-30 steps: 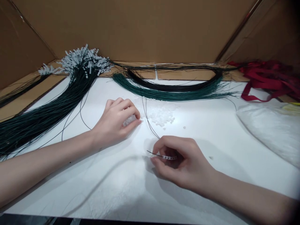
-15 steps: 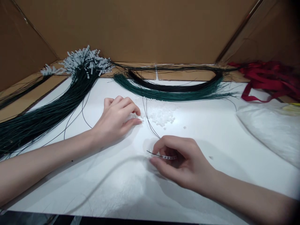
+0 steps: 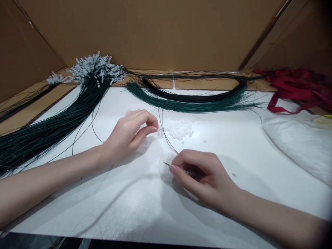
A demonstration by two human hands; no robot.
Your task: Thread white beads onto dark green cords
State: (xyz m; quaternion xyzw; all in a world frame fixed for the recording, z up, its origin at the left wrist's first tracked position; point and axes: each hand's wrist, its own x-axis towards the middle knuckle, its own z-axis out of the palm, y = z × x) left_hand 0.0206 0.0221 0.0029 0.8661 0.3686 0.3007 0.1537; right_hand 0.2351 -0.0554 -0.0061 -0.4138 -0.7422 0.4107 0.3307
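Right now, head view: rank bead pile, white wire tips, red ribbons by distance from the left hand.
1. Bead pile, just right of the left hand.
2. White wire tips, back left.
3. Red ribbons, far back right.

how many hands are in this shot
2: the left hand farther back, fingertips beside the loose beads; the right hand nearer the camera, pinching a wire. No other hands show.
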